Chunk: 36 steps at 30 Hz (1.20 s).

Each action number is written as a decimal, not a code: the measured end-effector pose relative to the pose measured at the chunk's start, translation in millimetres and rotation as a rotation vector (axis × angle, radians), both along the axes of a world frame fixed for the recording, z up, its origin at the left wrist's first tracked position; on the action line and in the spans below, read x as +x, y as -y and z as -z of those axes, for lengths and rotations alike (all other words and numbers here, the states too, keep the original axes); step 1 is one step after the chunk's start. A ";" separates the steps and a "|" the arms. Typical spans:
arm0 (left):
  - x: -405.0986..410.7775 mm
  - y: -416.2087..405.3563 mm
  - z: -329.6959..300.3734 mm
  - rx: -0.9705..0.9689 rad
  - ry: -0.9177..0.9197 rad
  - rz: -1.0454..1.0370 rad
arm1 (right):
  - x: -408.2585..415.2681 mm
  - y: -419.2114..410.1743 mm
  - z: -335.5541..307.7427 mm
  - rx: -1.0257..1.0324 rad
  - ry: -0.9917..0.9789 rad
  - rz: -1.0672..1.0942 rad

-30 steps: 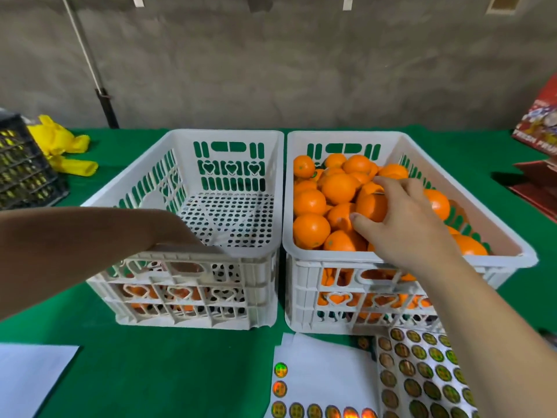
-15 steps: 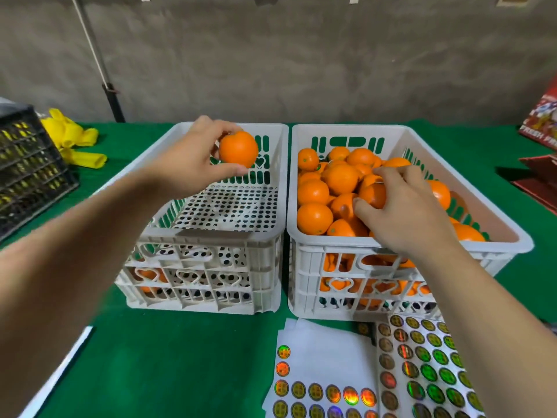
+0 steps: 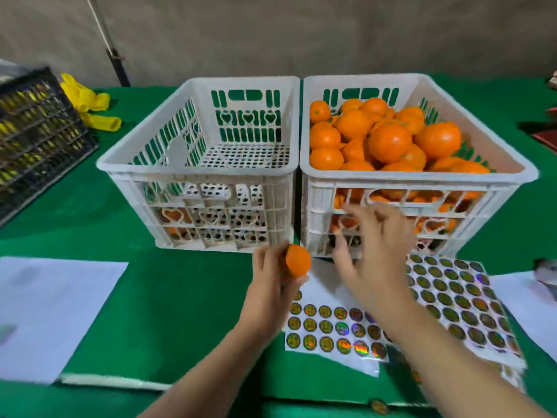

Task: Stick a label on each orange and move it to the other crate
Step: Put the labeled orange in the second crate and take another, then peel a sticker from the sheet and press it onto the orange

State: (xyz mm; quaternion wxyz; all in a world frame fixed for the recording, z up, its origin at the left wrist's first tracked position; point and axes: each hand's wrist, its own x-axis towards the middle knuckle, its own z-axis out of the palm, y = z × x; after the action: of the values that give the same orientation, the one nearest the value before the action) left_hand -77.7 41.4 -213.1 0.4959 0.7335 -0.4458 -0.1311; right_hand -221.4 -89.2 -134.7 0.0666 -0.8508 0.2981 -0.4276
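Observation:
My left hand (image 3: 268, 285) grips one orange (image 3: 298, 260) in front of the two white crates, just above the green table. My right hand (image 3: 373, 260) is blurred, with fingers spread and holding nothing. It hovers right of the orange, in front of the right crate (image 3: 422, 178) and over the sticker sheets. That crate is heaped with oranges (image 3: 388, 143). The left crate (image 3: 196, 171) shows a few oranges low behind its front wall. One sheet of round holographic labels (image 3: 331, 330) lies under my hands, another sheet (image 3: 452, 297) to the right.
A black crate (image 3: 36, 131) and yellow gloves (image 3: 87, 104) sit at the back left. White paper (image 3: 51, 312) lies at the front left and more paper (image 3: 530, 309) at the right edge. A pole (image 3: 114, 61) leans on the wall.
My left hand lifted an orange out of the left crate and carried it down in front of the crates. My right hand left the right crate's oranges and dropped toward the label sheets.

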 end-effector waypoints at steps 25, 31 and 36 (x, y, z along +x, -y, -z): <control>0.2 13.7 21.9 0.346 0.400 -0.110 | -23.4 -35.5 64.2 0.304 -0.622 -0.297; -0.2 13.5 23.0 0.359 0.414 -0.125 | -19.4 -37.0 59.6 0.335 -0.706 -0.302; 1.1 14.3 23.5 0.375 0.411 -0.120 | -23.5 -39.9 59.9 -0.007 -0.663 -0.231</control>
State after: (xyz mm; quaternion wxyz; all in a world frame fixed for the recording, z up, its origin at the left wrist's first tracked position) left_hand -76.6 27.1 -236.7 0.2576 0.8489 -0.4605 -0.0303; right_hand -244.9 -49.3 -194.6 0.0111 -0.9717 0.2037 -0.1187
